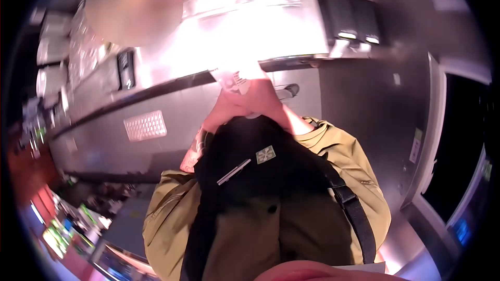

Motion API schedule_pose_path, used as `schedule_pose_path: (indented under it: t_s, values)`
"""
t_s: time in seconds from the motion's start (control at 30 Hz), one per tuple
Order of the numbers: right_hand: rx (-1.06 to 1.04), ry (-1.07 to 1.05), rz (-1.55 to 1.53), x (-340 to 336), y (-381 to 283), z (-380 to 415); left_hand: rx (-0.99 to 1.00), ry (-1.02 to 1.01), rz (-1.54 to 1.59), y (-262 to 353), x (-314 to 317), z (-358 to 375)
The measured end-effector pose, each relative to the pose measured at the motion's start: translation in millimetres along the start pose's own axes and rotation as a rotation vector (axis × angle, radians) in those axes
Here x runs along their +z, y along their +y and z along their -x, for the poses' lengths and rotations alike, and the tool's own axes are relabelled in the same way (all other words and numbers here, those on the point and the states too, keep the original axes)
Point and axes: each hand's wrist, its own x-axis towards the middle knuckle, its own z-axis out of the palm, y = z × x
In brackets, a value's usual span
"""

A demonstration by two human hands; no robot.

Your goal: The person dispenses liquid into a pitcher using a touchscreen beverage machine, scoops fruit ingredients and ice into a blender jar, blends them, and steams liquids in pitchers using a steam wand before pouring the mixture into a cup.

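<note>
My left hand [229,101] and my right hand [264,93] are close together in front of my apron [250,151], at the front edge of the bright counter [281,36]. Between them is a white sheet or packet [237,79] with dark printing, its upper part washed out by glare. I cannot make out exactly what it is. Both hands look closed around its lower part, with the fingers partly hidden and overexposed. A pen [233,171] and a small green-and-white badge [265,154] are on the apron.
Dark containers [349,18] stand at the counter's right end. A black rectangular item [126,67] lies toward the left, near stacked clear containers [86,54]. A perforated white panel [146,125] shows below the counter edge. A doorway [458,140] is at the right.
</note>
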Motion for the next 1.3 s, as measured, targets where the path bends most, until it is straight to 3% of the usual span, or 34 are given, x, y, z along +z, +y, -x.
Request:
schedule_pose_path:
  t_s: [0.1,0.13,0.2,0.27,0.33,0.4,0.5,0.53,0.6,0.63,0.67,0.7,0.73,0.9,1.0,1.07,1.17,1.27,1.3]
  values:
    - [-0.260,-0.085,0.027,93,-40,-2,0.137,0.159,0.107,-11,-74,61]
    - [-0.233,-0.215,0.054,122,-54,2,0.198,0.187,0.131,-15,-95,90]
    - [0.047,-0.361,-0.232,179,-99,4,0.319,0.346,0.104,-23,-134,144]
    - [0.038,-0.599,-0.255,246,-106,6,0.424,0.475,0.030,-27,-177,190]
    - [0.049,-0.755,-0.169,296,-131,6,0.432,0.554,0.246,-28,-201,234]
    - [0.035,-0.857,-0.249,351,-133,9,0.389,0.717,0.065,-42,-237,267]
    - [0.063,-0.927,-0.231,421,-142,-1,0.505,1.001,0.168,-69,-273,290]
    - [0.061,-0.941,-0.200,447,-142,-8,0.434,1.132,0.249,-86,-284,294]
    - [0.017,-0.865,-0.158,511,-132,-28,0.347,1.187,0.244,-108,-317,309]
    - [-0.114,-0.783,-0.171,543,-133,-43,0.354,1.166,0.445,-116,-333,315]
    - [-0.242,-0.698,-0.190,576,-135,-60,0.350,1.147,0.434,-127,-353,320]
    - [-0.123,-0.680,-0.144,606,-141,-77,0.346,1.128,0.417,-136,-376,325]
    - [0.060,-0.723,-0.304,637,-147,-95,0.342,1.109,0.396,-144,-404,330]
    - [-0.182,-0.546,-0.195,779,-167,-169,0.185,1.269,0.294,-78,-539,388]
    - [-0.172,-0.452,-0.193,854,-172,-200,0.312,1.301,0.232,-34,-622,428]
    - [-0.181,-0.442,-0.188,891,-181,-219,0.382,1.379,0.127,-12,-671,454]
    - [-0.233,-0.378,-0.162,941,-182,-235,0.552,1.378,0.306,-3,-744,482]
    - [-0.245,-0.339,-0.024,961,-197,-242,0.404,1.345,0.415,-2,-835,510]
    - [-0.366,-0.328,0.063,969,-192,-244,0.455,1.335,0.359,-3,-875,514]
